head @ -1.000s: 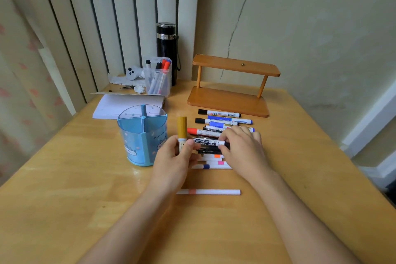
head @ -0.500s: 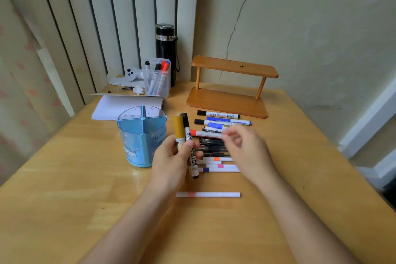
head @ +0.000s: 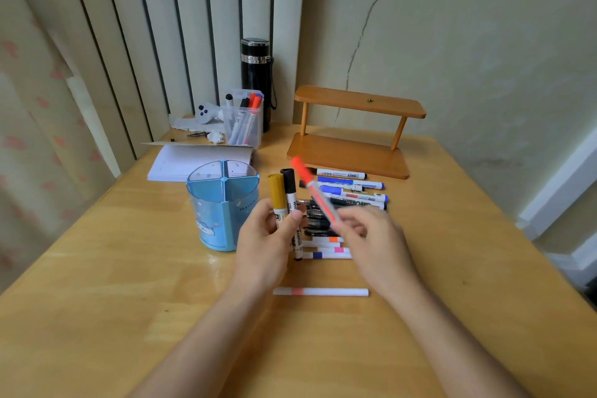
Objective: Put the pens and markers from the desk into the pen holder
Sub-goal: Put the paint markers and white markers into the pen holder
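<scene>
A blue round pen holder (head: 223, 203) with divided compartments stands on the wooden desk (head: 129, 300). Just to its right, my left hand (head: 268, 242) grips two markers upright: a yellow-capped marker (head: 277, 194) and a black-capped marker (head: 289, 187). My right hand (head: 371, 242) holds a red-capped marker (head: 311, 189), blurred and tilted up to the left, above a row of several markers and pens (head: 352, 191) lying on the desk. A white pen with a pink band (head: 319, 292) lies alone nearer to me.
A wooden two-tier shelf (head: 355, 139) stands behind the markers. At the back left are a clear box of markers (head: 244, 121), a black flask (head: 255, 74), a white notepad (head: 193, 160) and a small white controller (head: 206, 113).
My right hand passed a black-capped marker to the left hand beside the yellow one, then picked a red-capped marker from the row and lifted it.
</scene>
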